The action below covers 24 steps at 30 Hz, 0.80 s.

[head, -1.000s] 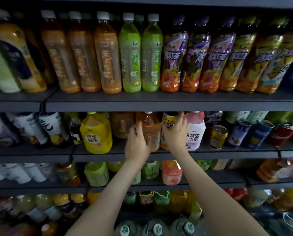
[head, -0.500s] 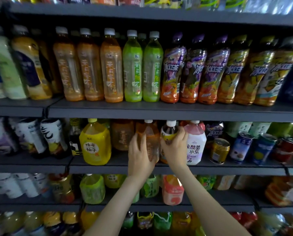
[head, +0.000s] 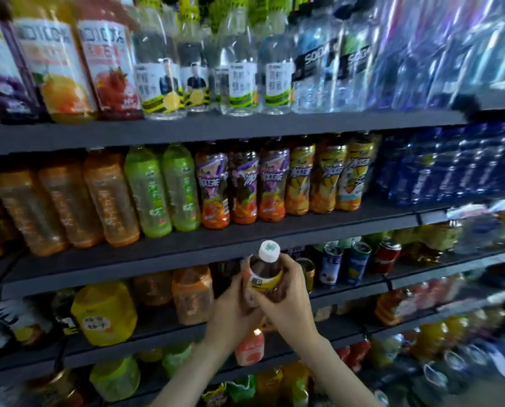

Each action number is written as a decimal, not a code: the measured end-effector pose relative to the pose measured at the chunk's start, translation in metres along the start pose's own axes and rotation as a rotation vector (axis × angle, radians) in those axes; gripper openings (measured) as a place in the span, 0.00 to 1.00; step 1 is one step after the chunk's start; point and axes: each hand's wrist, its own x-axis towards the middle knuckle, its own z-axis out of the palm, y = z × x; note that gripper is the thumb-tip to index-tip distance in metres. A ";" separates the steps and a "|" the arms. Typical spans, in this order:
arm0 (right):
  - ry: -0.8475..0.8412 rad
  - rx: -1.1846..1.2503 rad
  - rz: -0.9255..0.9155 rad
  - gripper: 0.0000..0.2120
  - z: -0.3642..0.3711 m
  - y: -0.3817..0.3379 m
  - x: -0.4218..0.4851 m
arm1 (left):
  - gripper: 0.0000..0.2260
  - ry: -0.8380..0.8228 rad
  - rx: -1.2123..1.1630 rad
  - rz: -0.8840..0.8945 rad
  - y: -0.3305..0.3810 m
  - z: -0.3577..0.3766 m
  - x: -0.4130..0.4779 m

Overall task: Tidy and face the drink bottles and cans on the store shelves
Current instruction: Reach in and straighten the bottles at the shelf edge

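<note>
Dark store shelving (head: 186, 248), several tiers packed with drinks; view blurred toward the right edge.

Item in hand: small bottle (head: 264, 279); dark liquid, yellow label, white cap (head: 269, 251) with a green mark; roughly upright, cap tipped toward the viewer; held off the shelf, in front of the third tier counted from the top of view, cap level with the shelf edge above.

Right hand (head: 286, 301): fingers (head: 289, 267) curled round the bottle's shoulder and right side, grasping it.

Left hand (head: 233, 315): fingers (head: 241, 279) wrapped round the left side, also grasping; lower body of the bottle hidden by both hands; both forearms enter from the bottom edge.

Same tier, left of the hands: orange jar-shaped bottle (head: 192, 292); further left, squat yellow bottle (head: 104, 312).

Same tier, right: gold-topped can (head: 307, 270) just behind the right hand; then a row of cans (head: 359, 261), blue, white and red.

Tier below, under the hands: pink bottle (head: 249, 349).

Tier above: orange tea bottles (head: 110, 201); two green bottles (head: 163, 189); purple and yellow labelled bottles (head: 271, 183); blue bottles (head: 439, 171), blurred.

Top tier: juice bottles (head: 63, 69); clear water bottles (head: 239, 71).
</note>
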 end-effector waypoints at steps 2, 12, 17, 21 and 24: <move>-0.039 0.063 0.071 0.39 -0.029 0.008 0.009 | 0.31 0.003 0.024 0.013 0.022 0.016 0.012; 0.064 0.106 -0.012 0.24 -0.210 0.057 0.069 | 0.30 -0.014 -0.094 0.191 0.147 0.152 0.098; 0.195 0.055 -0.067 0.18 -0.271 0.070 0.114 | 0.27 0.095 0.161 0.458 0.184 0.183 0.143; 0.202 -0.001 -0.017 0.21 -0.288 0.078 0.158 | 0.29 0.401 0.475 0.472 0.174 0.193 0.187; 0.209 -0.089 0.000 0.16 -0.286 0.083 0.194 | 0.33 0.407 0.589 0.399 0.175 0.199 0.211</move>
